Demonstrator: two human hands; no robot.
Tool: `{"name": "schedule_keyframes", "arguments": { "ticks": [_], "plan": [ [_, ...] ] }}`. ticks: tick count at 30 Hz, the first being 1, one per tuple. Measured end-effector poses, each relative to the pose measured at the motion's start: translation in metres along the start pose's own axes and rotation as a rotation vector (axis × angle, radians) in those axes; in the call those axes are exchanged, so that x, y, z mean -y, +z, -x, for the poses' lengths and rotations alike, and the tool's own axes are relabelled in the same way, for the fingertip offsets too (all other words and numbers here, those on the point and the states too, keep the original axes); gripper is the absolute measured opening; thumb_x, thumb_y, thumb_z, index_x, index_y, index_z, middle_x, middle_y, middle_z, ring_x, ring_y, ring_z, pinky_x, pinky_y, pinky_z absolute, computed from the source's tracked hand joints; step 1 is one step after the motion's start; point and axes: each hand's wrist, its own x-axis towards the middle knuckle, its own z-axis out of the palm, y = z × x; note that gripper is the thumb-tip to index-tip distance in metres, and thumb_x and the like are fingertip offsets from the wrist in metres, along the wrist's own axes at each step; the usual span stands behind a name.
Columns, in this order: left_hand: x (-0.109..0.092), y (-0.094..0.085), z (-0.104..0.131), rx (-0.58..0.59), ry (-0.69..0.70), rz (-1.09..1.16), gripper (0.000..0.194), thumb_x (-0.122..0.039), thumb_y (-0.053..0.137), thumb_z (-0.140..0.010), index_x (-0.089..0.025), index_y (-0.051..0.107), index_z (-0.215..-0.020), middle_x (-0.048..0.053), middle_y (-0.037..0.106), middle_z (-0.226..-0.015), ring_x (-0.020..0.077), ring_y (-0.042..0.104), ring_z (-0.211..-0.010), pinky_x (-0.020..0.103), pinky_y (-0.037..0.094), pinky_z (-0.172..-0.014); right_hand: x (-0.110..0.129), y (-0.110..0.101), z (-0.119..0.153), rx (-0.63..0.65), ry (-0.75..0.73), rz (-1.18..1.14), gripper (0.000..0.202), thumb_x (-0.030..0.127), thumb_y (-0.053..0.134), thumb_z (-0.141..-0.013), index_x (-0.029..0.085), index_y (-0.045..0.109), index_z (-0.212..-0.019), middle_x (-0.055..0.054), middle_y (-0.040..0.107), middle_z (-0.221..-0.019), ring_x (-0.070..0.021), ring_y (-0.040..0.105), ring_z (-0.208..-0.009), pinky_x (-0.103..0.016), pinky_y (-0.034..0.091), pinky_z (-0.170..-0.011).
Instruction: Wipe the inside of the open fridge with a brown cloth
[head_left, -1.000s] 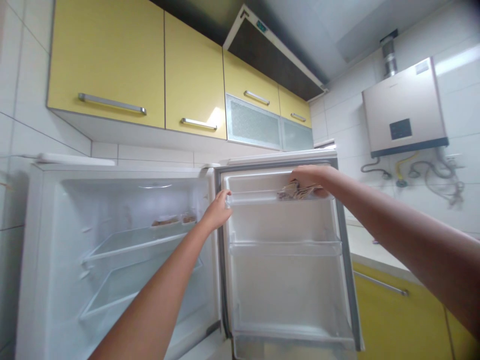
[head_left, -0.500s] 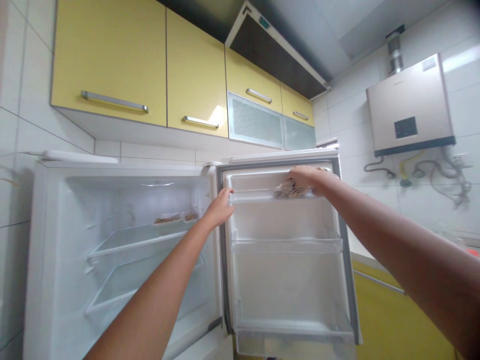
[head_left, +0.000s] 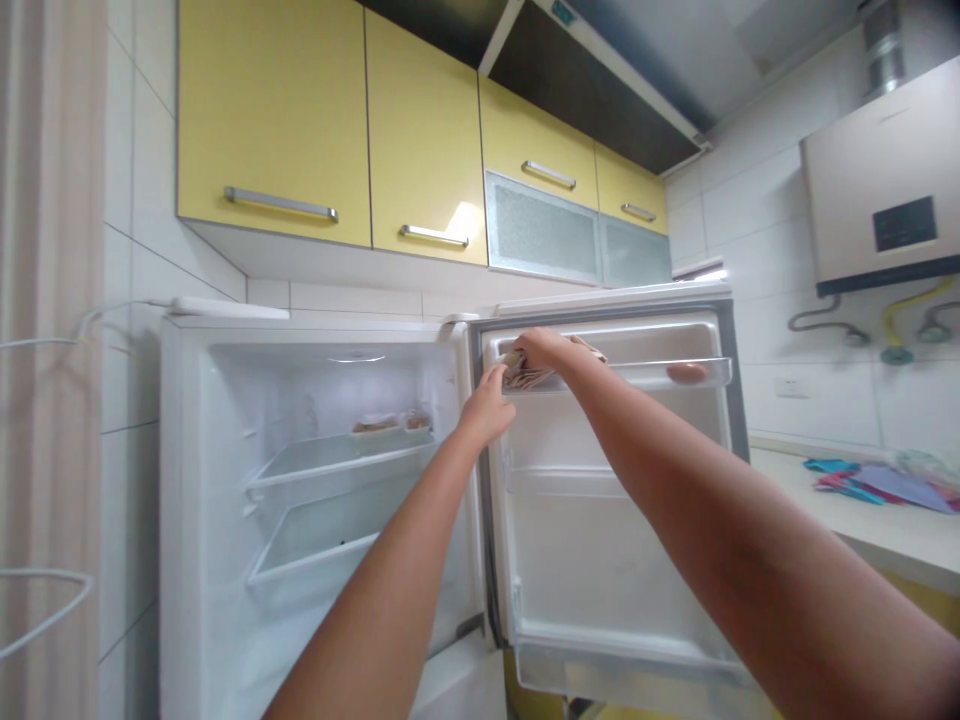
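Fingers (head_left: 528, 343) of our right hand (head_left: 548, 350) were curled closely over the cloth (head_left: 529, 377), holding it bunched, though their tips were hidden from us. The cloth lay beneath them and poked out on both sides, in the left part of the rack (head_left: 651, 374) on the door (head_left: 566, 432), its long axis running left to right. Our left hand (head_left: 489, 408) was just left of it, at the rack's left end; whether it gripped, we could not tell. A brown oval (head_left: 688, 373) lay well apart, far right
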Motion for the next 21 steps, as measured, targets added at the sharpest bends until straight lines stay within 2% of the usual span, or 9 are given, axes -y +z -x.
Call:
{"name": "schedule_keyframes", "arguments": {
  "ticks": [6, 10, 12, 14, 18, 21],
  "plan": [
    [0.0, 0.006, 0.009, 0.001, -0.014, 0.036, 0.091, -0.003, 0.056, -0.064, -0.009, 0.033, -0.152, 0.02, 0.029, -0.166, 0.0306, 0.03, -0.154, 0.045, 0.024, -0.129, 0.002, 0.01, 0.0, -0.135, 0.041, -0.064, 0.037, 0.028, 0.059, -0.084, 0.022, 0.073, -0.118, -0.008, 0.077, -0.116, -0.0227, 0.069, -0.103, -0.024, 0.045, -0.079],
    [0.002, 0.01, 0.015, 0.015, -0.008, 0.053, 0.093, -0.003, 0.054, -0.067, -0.008, 0.026, -0.156, 0.021, 0.022, -0.169, 0.031, 0.023, -0.157, 0.045, 0.021, -0.131, 0.001, 0.016, 0.007, -0.265, 0.048, -0.101, 0.041, 0.03, 0.05, -0.089, 0.02, 0.069, -0.123, -0.009, 0.075, -0.121, -0.0256, 0.067, -0.11, -0.026, 0.044, -0.083],
    [0.004, 0.011, 0.017, 0.015, 0.011, 0.076, 0.096, -0.003, 0.055, -0.067, -0.013, 0.024, -0.157, 0.018, 0.019, -0.171, 0.0312, 0.022, -0.158, 0.046, 0.021, -0.131, 0.002, 0.019, 0.011, -0.357, 0.008, -0.129, 0.041, 0.029, 0.051, -0.088, 0.02, 0.067, -0.124, -0.011, 0.074, -0.121, -0.0274, 0.066, -0.111, -0.029, 0.045, -0.087],
    [0.007, 0.011, 0.018, 0.021, 0.052, 0.11, 0.099, -0.003, 0.056, -0.066, -0.015, 0.023, -0.158, 0.015, 0.017, -0.172, 0.031, 0.022, -0.157, 0.046, 0.022, -0.13, 0.007, 0.02, 0.017, -0.518, -0.009, -0.171, 0.044, 0.026, 0.051, -0.087, 0.019, 0.064, -0.127, -0.011, 0.071, -0.126, -0.0279, 0.065, -0.113, -0.031, 0.046, -0.092],
    [0.013, 0.007, 0.02, 0.046, 0.06, 0.273, 0.097, -0.005, 0.058, -0.067, -0.016, 0.026, -0.157, 0.014, 0.02, -0.171, 0.0301, 0.028, -0.155, 0.046, 0.026, -0.128, 0.038, 0.014, 0.041, -0.884, 0.095, -0.241, 0.053, 0.025, 0.046, -0.089, 0.018, 0.052, -0.141, -0.013, 0.06, -0.142, -0.0277, 0.056, -0.129, -0.036, 0.046, -0.104],
    [0.026, 0.004, 0.03, 0.009, 0.018, 0.456, 0.084, -0.01, 0.059, -0.071, -0.021, 0.038, -0.152, 0.01, 0.035, -0.166, 0.0311, 0.035, -0.151, 0.051, 0.033, -0.124, 0.086, 0.014, 0.065, -1.025, 0.123, -0.286, 0.054, 0.024, 0.044, -0.091, 0.018, 0.049, -0.144, -0.016, 0.055, -0.145, -0.0298, 0.049, -0.138, -0.043, 0.045, -0.109]
  ]
}}
